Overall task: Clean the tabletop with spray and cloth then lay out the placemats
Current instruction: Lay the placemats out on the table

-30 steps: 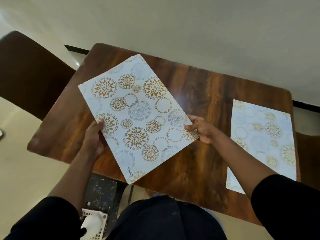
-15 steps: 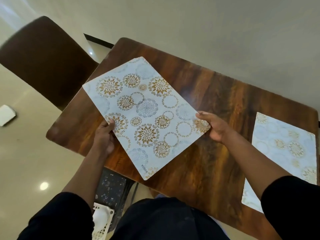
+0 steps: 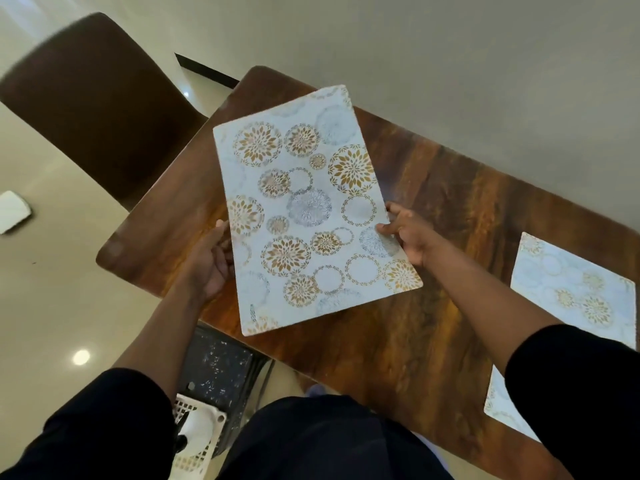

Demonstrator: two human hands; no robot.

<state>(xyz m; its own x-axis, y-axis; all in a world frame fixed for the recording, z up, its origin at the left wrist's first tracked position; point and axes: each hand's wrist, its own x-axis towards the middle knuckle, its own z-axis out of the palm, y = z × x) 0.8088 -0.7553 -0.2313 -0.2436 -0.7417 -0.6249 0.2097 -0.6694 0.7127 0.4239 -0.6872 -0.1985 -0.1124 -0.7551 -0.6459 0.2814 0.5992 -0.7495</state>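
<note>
A white placemat point(image 3: 308, 209) printed with gold and grey flower rings is held above the left half of the brown wooden table point(image 3: 450, 209). My left hand point(image 3: 211, 261) grips its left long edge. Its right long edge is pinched by my right hand point(image 3: 407, 235), thumb on top. The mat's long axis runs away from me, slightly tilted. A second placemat point(image 3: 575, 292) of the same pattern lies flat on the table at the right, partly hidden by my right sleeve. No spray bottle or cloth shows on the tabletop.
A dark brown chair point(image 3: 100, 109) stands at the table's left end. Below the near table edge sit a black speckled stool point(image 3: 218, 372) and a white plastic basket point(image 3: 194, 431). A white object point(image 3: 12, 211) lies on the beige floor. A plain wall runs behind the table.
The held placemat has turned clockwise, from a diagonal lie to nearly lengthwise away from me. Both hands kept their grip on its edges. The view has shifted left.
</note>
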